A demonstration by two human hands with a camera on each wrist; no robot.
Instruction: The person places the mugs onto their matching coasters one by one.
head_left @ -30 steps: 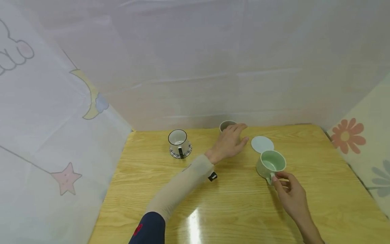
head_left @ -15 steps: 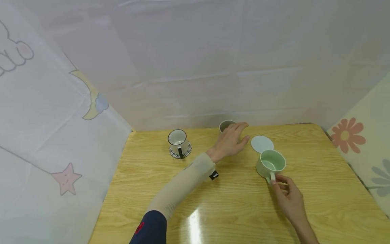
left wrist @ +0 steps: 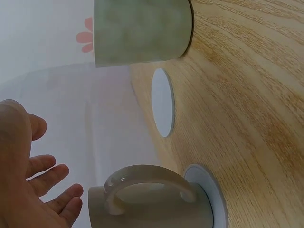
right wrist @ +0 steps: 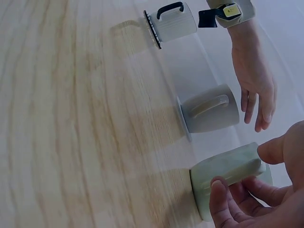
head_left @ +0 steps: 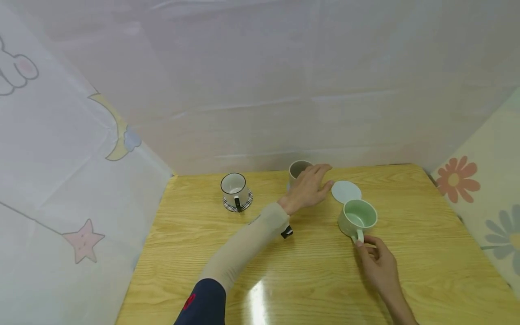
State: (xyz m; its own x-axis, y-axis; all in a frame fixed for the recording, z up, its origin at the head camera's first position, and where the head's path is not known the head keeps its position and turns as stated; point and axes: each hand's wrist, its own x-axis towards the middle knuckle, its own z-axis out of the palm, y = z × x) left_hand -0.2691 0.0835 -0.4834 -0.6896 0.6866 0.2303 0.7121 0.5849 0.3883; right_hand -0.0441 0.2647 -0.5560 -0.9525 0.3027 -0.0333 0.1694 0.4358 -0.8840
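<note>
My right hand [head_left: 379, 266] pinches the handle of a pale green mug [head_left: 350, 224] between thumb and fingers. The mug stands upright on the wooden table, just in front of a round white coaster [head_left: 346, 192]. My left hand [head_left: 307, 189], fingers extended, hovers near the rim of a grey-beige mug [head_left: 298, 169] at the back and partly hides it in the head view. In the left wrist view that grey-beige mug [left wrist: 156, 211] sits on a pale round coaster [left wrist: 209, 190], and the left fingers are beside its rim without gripping it.
To the left, a white mug [head_left: 233, 187] with a black rim and black handle stands on a checkered coaster [head_left: 246, 201]. Printed sheets [head_left: 260, 90] rise as walls behind the table [head_left: 195, 253] and along both sides.
The head view has shifted slightly. Relative to the grey-beige mug, my left hand has drifted a little to the right, baring more of its rim. The right hand's fingers sit slightly lower on the handle.
</note>
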